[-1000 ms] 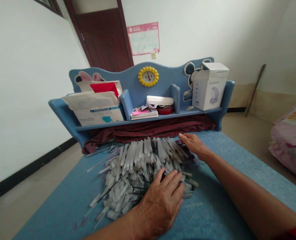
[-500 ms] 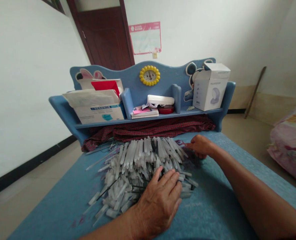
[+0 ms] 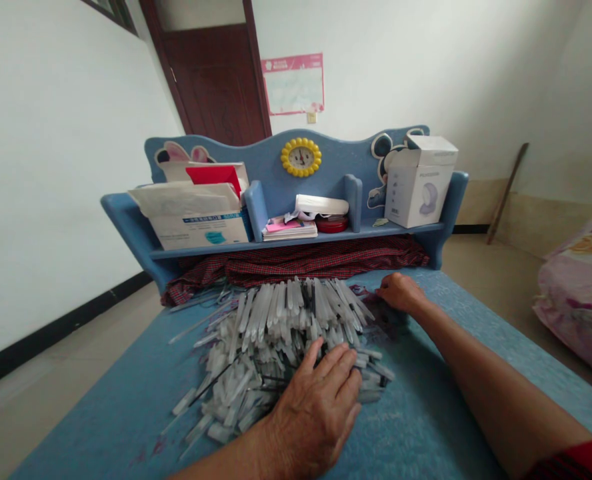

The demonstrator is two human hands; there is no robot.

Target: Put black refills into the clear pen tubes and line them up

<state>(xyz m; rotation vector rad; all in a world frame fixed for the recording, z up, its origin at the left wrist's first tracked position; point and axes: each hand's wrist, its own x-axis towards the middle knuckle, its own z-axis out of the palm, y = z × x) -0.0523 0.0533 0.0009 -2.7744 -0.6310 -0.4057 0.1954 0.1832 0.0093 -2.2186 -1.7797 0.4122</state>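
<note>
A heap of slim, translucent whitish plastic pieces that look like pen caps (image 3: 269, 310) lies on the blue desk (image 3: 111, 393). At the far side they are lined up in a row with their long tips toward me; nearer they lie jumbled, with a few black ones among them. My left hand (image 3: 321, 403) rests flat on the near right part of the heap, fingers stretched out. Beyond it, at the right end of the row, my right hand (image 3: 400, 292) touches the desk with its fingers curled; whatever they may hold is hidden. Purple stains mark the desk there.
Behind the heap, a red checked cloth (image 3: 296, 261) lies under a blue shelf (image 3: 201, 252). That shelf carries a mask box (image 3: 196, 227), papers, a red round case (image 3: 332, 225) and a white box (image 3: 421, 183). A yellow clock (image 3: 301, 157) is on its backboard.
My right hand has drawn its extended index finger in and shifted slightly, its fingers now curled together. My left hand stays on the heap. The view has tilted up a little.
</note>
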